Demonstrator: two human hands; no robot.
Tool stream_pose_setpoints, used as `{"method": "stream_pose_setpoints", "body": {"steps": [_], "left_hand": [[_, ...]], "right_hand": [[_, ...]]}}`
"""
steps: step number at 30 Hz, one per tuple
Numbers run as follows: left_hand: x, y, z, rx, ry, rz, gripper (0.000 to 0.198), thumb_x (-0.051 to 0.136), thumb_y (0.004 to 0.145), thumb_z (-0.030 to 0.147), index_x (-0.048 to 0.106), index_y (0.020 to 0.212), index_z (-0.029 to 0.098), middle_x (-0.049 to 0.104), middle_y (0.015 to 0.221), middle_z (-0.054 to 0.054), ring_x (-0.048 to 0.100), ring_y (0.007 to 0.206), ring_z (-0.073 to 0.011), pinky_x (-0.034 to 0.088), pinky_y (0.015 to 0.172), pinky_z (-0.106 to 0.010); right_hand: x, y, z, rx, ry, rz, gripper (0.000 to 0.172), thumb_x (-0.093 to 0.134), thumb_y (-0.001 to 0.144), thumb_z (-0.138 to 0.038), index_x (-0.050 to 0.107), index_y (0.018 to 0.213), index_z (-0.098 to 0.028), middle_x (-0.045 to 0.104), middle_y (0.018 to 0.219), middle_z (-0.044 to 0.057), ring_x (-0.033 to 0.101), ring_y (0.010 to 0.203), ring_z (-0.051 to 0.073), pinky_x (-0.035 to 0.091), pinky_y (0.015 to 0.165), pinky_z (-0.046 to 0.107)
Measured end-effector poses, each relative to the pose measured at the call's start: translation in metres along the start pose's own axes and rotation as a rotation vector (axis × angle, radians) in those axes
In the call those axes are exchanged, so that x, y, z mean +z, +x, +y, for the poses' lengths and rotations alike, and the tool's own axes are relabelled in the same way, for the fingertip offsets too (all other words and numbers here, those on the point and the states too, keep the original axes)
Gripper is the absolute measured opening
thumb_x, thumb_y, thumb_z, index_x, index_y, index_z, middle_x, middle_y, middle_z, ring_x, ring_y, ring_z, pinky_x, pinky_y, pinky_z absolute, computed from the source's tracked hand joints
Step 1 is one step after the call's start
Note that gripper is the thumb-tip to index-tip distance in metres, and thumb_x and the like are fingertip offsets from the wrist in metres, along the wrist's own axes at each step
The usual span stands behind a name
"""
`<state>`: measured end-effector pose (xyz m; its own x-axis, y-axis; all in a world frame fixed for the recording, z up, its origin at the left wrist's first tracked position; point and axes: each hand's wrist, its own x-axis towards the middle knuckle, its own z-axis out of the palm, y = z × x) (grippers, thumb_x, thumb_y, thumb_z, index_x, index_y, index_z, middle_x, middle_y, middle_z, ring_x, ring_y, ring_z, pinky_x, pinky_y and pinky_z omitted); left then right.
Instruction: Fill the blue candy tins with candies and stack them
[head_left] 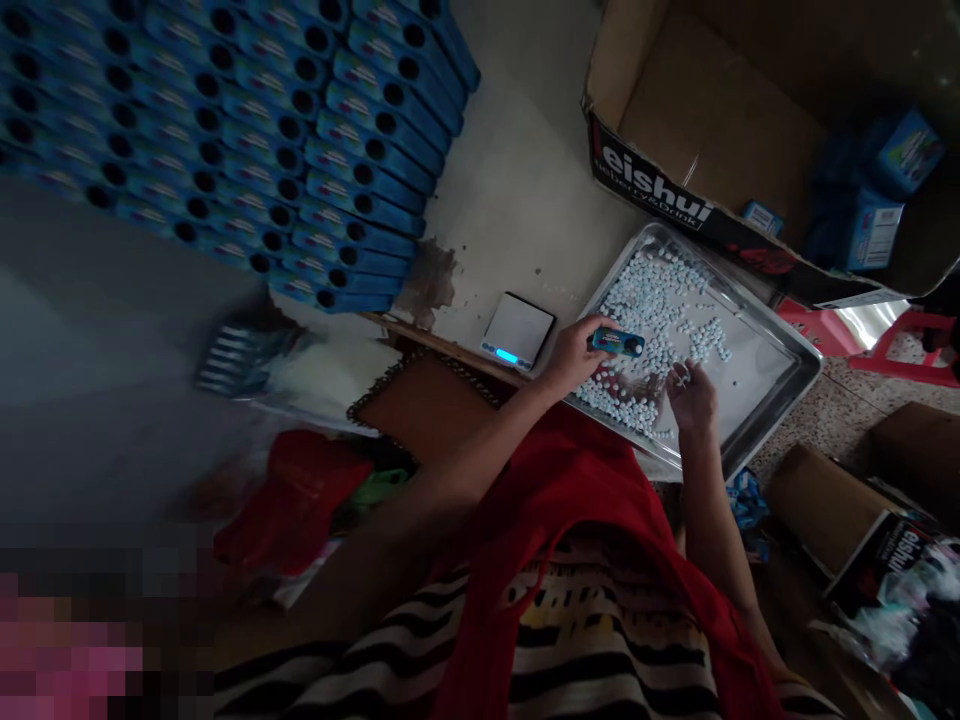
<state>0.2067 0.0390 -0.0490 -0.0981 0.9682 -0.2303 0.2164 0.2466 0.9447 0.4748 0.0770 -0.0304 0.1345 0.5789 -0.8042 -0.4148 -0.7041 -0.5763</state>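
My left hand [574, 355] is closed around the end of a small blue box [611, 341] and holds it over the metal tray [806, 365]. A dark round hole shows on the box, with a white spot beside it. Small pale-blue and white balls [649, 285] lie loose across the left part of the tray. My right hand [696, 402] is above the tray, a little right of the box. Its fingers are curled, and a few white balls show at the fingertips.
Many blue boxes [352, 200] with dark holes stand stacked at upper left. A small digital scale [519, 328] with a lit display sits left of the tray. Behind the tray is a large carton [652, 195] with blue packs inside. A red stool [892, 350] stands at right.
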Motion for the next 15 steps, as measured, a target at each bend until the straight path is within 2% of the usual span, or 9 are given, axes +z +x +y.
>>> {"method": "stream_pose_setpoints", "body": {"steps": [4,6,8,11,13,15], "left_hand": [[-0.001,0.002,-0.005,-0.023,-0.123,-0.01,0.042,0.087,0.078,0.011,0.077,0.118,0.021,0.084,0.113,-0.005,0.079,0.099,-0.0209,0.062,0.089,-0.031],[-0.012,0.0,-0.002,-0.025,-0.156,0.009,0.043,0.088,0.078,0.013,0.077,0.119,0.021,0.084,0.115,-0.006,0.079,0.099,-0.0205,0.063,0.092,-0.032],[-0.035,-0.004,0.001,-0.026,-0.165,0.046,0.043,0.087,0.078,0.013,0.078,0.119,0.021,0.084,0.12,-0.006,0.079,0.105,-0.0214,0.062,0.098,-0.033],[-0.086,-0.017,0.001,0.001,-0.077,0.108,0.041,0.082,0.079,0.013,0.08,0.118,0.024,0.083,0.122,-0.005,0.078,0.115,-0.0234,0.06,0.107,-0.037],[-0.12,-0.026,-0.005,0.019,0.026,0.15,0.042,0.077,0.078,0.011,0.081,0.117,0.025,0.083,0.124,-0.005,0.076,0.12,-0.025,0.058,0.112,-0.039],[-0.147,-0.033,-0.016,0.007,0.088,0.161,0.045,0.074,0.074,0.01,0.082,0.117,0.025,0.082,0.126,-0.006,0.075,0.123,-0.0262,0.057,0.114,-0.04]], "right_hand": [[-0.009,-0.003,0.004,-0.03,-0.072,-0.013,0.023,0.09,0.085,-0.033,0.07,0.086,-0.023,0.067,0.073,-0.003,0.065,0.063,0.009,0.059,0.058,0.018],[-0.012,-0.001,0.002,-0.027,-0.124,-0.022,0.023,0.089,0.084,-0.032,0.068,0.082,-0.022,0.064,0.069,-0.004,0.062,0.059,0.009,0.057,0.055,0.017],[-0.012,0.002,-0.001,-0.027,-0.187,-0.035,0.023,0.088,0.083,-0.032,0.067,0.08,-0.022,0.061,0.066,-0.004,0.059,0.056,0.009,0.055,0.052,0.017],[-0.008,0.007,-0.003,-0.076,-0.293,-0.064,0.024,0.087,0.081,-0.036,0.068,0.083,-0.022,0.062,0.067,-0.003,0.06,0.057,0.01,0.055,0.053,0.019],[-0.002,0.009,0.0,-0.132,-0.38,-0.092,0.029,0.088,0.078,-0.04,0.071,0.09,-0.021,0.065,0.07,-0.002,0.061,0.059,0.01,0.054,0.054,0.019],[0.008,0.009,0.006,-0.195,-0.495,-0.131,0.037,0.087,0.077,-0.047,0.073,0.098,-0.019,0.069,0.072,-0.001,0.059,0.059,0.011,0.051,0.055,0.021]]}}
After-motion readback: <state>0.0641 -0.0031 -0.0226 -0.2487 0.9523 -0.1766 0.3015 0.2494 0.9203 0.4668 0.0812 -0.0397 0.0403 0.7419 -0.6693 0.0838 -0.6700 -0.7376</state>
